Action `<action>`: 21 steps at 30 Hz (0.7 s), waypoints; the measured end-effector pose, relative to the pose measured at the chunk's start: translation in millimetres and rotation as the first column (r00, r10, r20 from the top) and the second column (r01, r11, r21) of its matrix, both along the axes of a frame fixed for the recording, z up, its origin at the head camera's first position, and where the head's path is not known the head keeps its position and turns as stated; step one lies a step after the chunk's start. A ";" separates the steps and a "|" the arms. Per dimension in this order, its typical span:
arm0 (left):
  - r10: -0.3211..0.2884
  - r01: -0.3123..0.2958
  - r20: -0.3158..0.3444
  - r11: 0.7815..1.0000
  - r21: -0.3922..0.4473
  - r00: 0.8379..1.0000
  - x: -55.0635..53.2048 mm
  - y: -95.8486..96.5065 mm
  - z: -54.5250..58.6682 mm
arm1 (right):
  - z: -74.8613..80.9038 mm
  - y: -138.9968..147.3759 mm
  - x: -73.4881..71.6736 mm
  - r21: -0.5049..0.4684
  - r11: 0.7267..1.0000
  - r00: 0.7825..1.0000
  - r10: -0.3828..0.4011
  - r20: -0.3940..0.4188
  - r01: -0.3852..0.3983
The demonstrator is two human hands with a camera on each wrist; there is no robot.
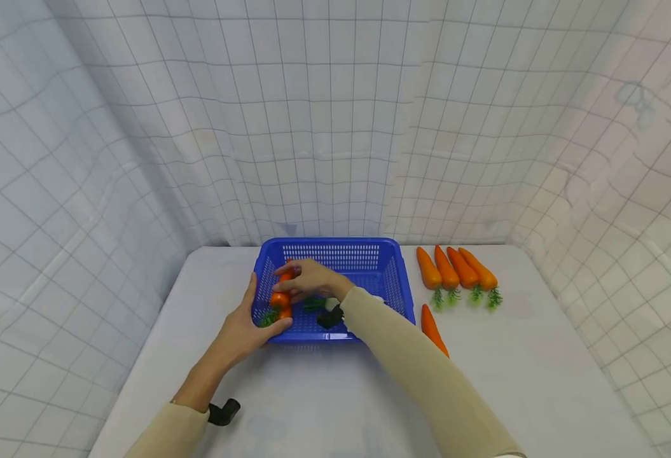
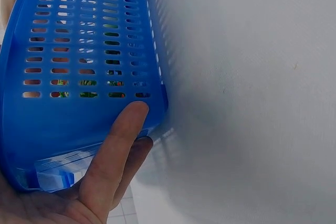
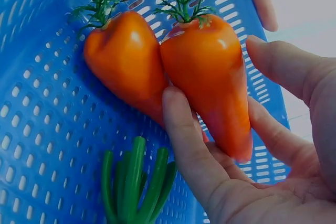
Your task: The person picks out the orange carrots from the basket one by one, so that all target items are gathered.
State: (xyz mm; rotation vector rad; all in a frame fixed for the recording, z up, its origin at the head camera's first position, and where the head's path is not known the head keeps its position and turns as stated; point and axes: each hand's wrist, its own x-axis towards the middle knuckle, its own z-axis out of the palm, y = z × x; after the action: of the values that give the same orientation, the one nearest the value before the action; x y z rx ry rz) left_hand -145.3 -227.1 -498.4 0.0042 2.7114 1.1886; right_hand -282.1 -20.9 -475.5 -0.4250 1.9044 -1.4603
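Note:
A blue perforated basket (image 1: 335,242) stands on the white table. At its front left corner my left hand (image 1: 243,327) grips the basket, thumb at the front rim and other fingers along the outer side. Inside the basket, my right hand (image 1: 312,278) holds an orange carrot (image 3: 207,72) with a green leafy top, fingers curled around its tapering lower part. A second carrot (image 3: 126,51) leans against it, also with its leaves on. Near the right hand lies a bunch of green stalks (image 3: 137,182); its lower end is cut off in the right wrist view.
Several carrots (image 1: 448,270) lie in a row on the table (image 1: 530,356) right of the basket. Another carrot (image 1: 434,327) sits nearer, partly hidden by the right sleeve (image 1: 409,362). White gridded cloth (image 1: 335,127) encloses the table at the back and sides.

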 end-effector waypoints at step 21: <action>0.026 -0.027 0.040 0.999 0.022 0.999 0.2 0.9 2.1 | 23.7 37.9 4.3 -0.156 0.970 0.966 -0.210 -0.149 0.187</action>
State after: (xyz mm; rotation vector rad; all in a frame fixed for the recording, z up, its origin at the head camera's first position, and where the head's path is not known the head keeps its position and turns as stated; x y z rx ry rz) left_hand -145.1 -226.2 -496.3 -0.0517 2.6720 1.2133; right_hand -277.8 17.0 -451.8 -0.4406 2.0285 -1.7465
